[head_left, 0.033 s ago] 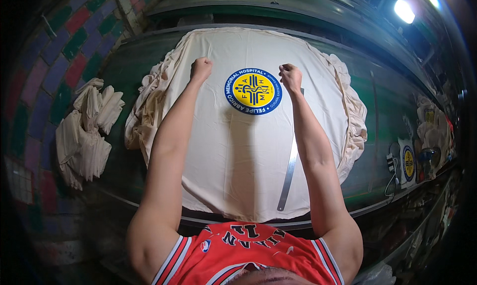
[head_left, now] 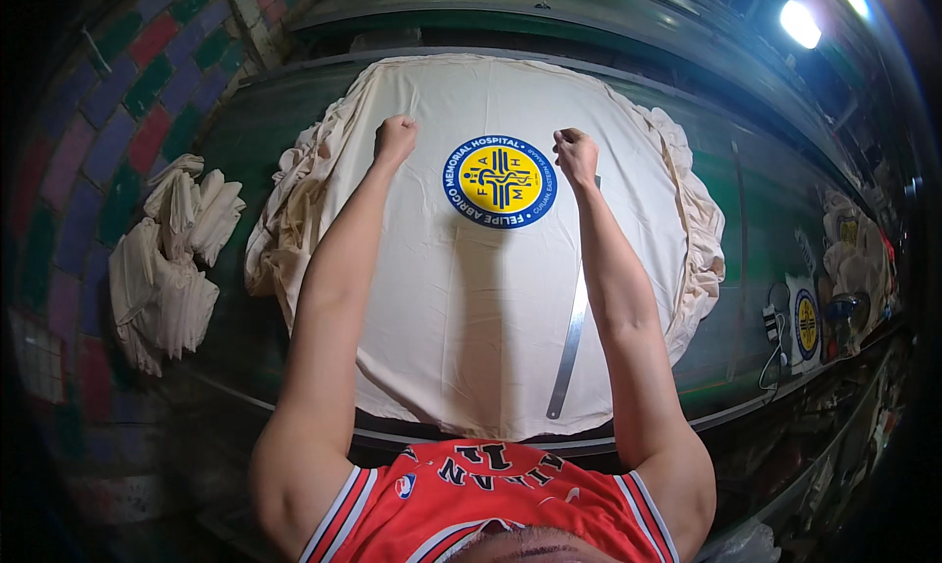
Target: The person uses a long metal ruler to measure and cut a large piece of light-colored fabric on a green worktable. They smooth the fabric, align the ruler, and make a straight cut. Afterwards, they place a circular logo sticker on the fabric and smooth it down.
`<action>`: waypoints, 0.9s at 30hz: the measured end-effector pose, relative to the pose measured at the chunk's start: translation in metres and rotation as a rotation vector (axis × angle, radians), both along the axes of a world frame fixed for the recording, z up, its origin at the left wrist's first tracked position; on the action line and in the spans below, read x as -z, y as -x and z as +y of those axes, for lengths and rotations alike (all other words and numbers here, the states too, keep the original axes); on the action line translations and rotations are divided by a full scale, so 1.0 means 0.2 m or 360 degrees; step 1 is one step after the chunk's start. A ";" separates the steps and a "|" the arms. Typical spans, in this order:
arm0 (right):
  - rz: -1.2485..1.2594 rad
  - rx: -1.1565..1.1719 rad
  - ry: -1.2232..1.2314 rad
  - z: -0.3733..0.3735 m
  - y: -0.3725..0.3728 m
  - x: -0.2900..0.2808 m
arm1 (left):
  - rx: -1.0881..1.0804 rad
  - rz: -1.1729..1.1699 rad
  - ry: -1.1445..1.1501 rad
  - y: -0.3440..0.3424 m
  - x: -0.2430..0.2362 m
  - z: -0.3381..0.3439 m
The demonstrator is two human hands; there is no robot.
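A wide cream cloth [head_left: 422, 249] lies spread over a green table, its edges bunched into ruffled folds on both sides. Near its middle sits a round blue and yellow emblem [head_left: 499, 182]. My left hand [head_left: 395, 139] is a closed fist over the cloth, to the left of the emblem. Just right of the emblem's upper edge, my right hand [head_left: 576, 155] is closed with its fingertips pinched. Whatever the fingers of either hand may hold is hidden. A long metal ruler [head_left: 566, 367] lies slanted on the cloth, partly covered by my right forearm.
Folded cream cloths [head_left: 167, 268] are heaped at the left of the green table [head_left: 235, 160]. Toward the right edge are a white piece with the same emblem [head_left: 806, 322], a white cable [head_left: 773, 347] and more bundled cloth [head_left: 852, 239]. A painted block wall [head_left: 128, 102] stands at the left.
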State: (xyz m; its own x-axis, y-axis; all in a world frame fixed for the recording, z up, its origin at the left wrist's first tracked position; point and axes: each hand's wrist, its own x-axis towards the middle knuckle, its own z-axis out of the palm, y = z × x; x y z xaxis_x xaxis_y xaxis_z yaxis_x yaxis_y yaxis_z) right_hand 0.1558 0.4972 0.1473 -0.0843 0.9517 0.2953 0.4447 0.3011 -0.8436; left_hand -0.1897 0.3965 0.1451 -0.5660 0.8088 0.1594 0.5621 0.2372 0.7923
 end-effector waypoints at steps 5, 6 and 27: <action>-0.0070 0.0052 0.0116 0.04 -0.05 0.14 | -0.0014 -0.0264 0.0067 -0.02 0.14 -0.10; -0.0079 0.0065 0.0099 0.04 -0.05 0.16 | -0.0036 -0.0279 0.0066 -0.03 0.15 -0.13; -0.0909 -0.0096 -0.0821 -0.16 0.01 0.02 | 0.0282 0.1224 0.0022 -0.32 0.05 -0.28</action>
State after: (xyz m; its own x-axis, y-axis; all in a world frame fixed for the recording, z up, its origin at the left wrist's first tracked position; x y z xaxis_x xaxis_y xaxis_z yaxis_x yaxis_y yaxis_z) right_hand 0.1533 0.4657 0.1435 -0.4043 0.6942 0.5955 0.7390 0.6316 -0.2346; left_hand -0.1250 0.3399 0.1344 -0.1636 0.8813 0.4434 0.9815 0.0999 0.1635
